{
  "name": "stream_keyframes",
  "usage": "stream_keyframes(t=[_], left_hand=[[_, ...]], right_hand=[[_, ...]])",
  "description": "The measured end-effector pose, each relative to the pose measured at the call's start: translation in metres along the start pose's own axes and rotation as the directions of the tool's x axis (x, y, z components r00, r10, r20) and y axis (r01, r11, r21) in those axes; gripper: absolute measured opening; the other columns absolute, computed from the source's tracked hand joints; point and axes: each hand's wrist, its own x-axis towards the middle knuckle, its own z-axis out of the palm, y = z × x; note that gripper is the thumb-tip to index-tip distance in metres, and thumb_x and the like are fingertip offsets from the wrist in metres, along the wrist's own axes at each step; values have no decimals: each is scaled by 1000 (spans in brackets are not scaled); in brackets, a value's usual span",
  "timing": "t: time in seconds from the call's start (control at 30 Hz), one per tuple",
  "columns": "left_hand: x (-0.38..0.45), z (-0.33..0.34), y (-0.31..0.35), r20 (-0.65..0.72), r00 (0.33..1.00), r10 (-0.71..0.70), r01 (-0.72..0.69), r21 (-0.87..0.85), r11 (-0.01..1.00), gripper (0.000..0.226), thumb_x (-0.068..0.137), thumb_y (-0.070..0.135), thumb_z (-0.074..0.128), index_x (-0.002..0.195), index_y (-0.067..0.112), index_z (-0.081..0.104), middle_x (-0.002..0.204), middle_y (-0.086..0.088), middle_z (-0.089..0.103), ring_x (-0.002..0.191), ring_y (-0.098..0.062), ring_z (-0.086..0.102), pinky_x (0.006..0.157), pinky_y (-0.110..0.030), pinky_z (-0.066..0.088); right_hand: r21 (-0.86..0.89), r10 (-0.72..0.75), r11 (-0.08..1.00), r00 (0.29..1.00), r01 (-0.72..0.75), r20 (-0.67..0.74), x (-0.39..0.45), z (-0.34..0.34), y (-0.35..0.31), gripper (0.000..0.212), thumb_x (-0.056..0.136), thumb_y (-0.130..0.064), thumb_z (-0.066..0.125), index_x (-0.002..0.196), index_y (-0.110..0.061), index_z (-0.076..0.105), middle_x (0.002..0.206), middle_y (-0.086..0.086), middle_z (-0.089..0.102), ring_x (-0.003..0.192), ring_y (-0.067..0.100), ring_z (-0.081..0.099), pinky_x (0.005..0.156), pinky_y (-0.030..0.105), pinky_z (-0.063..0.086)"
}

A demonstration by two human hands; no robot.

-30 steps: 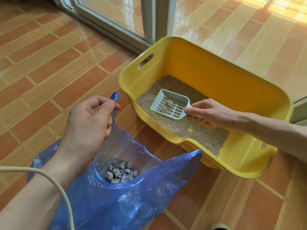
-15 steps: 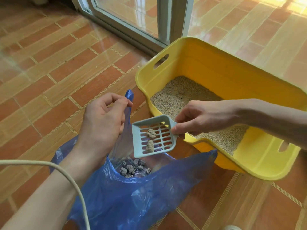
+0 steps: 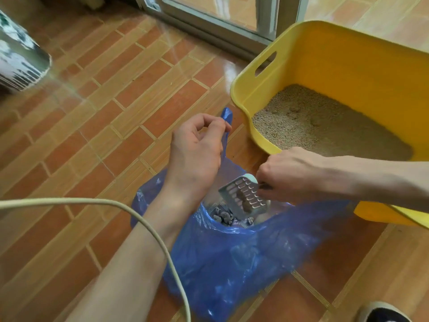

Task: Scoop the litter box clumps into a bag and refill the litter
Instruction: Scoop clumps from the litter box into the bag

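Two hands work over one blue bag (image 3: 232, 263) and one yellow box (image 3: 348, 73), both on the tiled floor (image 3: 116, 112). The left hand (image 3: 197, 154) pinches the bag's handle, holding its mouth up. The right hand (image 3: 287, 175) has its fingers clenched round the handle of one scoop (image 3: 243, 196), tipped over the bag's mouth with a brown clump against its slots. Several grey clumps (image 3: 224, 216) lie in the bag. Litter (image 3: 325, 126) fills the box's bottom.
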Motion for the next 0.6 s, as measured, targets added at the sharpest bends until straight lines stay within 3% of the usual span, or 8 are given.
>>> stream_keyframes(t=[0.07, 0.13, 0.2, 0.3, 0.47, 0.6], left_hand=[[0, 1, 2, -1, 1000, -7, 7, 9, 1000, 22, 102, 15, 53, 84, 14, 65, 49, 7, 36, 42, -11, 25, 46, -24, 20], [1, 1, 1, -1, 1000, -13, 13, 11, 1000, 22, 102, 16, 53, 84, 14, 64, 49, 9, 36, 42, -10, 25, 45, -23, 21], [1, 0, 0, 4, 1000, -18, 18, 2, 1000, 21, 103, 17, 53, 85, 14, 64, 49, 8, 36, 42, -11, 25, 45, -23, 21], [2, 0, -2, 15, 1000, -16, 16, -1, 1000, 21, 103, 17, 53, 86, 13, 64, 50, 7, 36, 43, -12, 25, 45, -23, 21], [4, 1, -5, 12, 1000, -8, 8, 5, 1000, 22, 103, 18, 52, 85, 14, 65, 52, 7, 36, 45, -13, 26, 46, -25, 22], [6, 4, -6, 9, 1000, -19, 19, 17, 1000, 22, 103, 17, 52, 85, 14, 64, 47, 13, 36, 41, -9, 27, 45, -25, 23]], right_hand=[[-80, 11, 997, 1000, -13, -19, 2, 4, -7, 33, 94, -33, 47, 70, -12, 46, 67, 6, 58, 66, 33, 60, 53, 30, 37], [-170, 4, 985, 999, -10, -37, 3, 8, -13, 34, 93, -21, 49, 62, -10, 39, 54, 4, 42, 46, 25, 43, 43, 27, 28], [-210, -5, 978, 999, -6, -51, 2, 13, -17, 34, 90, -15, 51, 59, -10, 37, 50, 5, 40, 40, 21, 35, 39, 26, 19], [-215, -2, 977, 996, -17, -88, -1, 15, -17, 26, 90, -18, 53, 64, -12, 50, 59, 7, 56, 49, 29, 45, 39, 27, 18], [-201, 48, 977, 992, -70, -116, -7, 9, -9, 26, 95, -28, 51, 76, -12, 59, 65, 8, 58, 54, 28, 49, 41, 28, 24], [-33, 150, 987, 980, -155, -131, -27, -9, 6, 38, 100, -50, 37, 92, -19, 58, 77, 1, 63, 76, 26, 64, 57, 30, 37]])
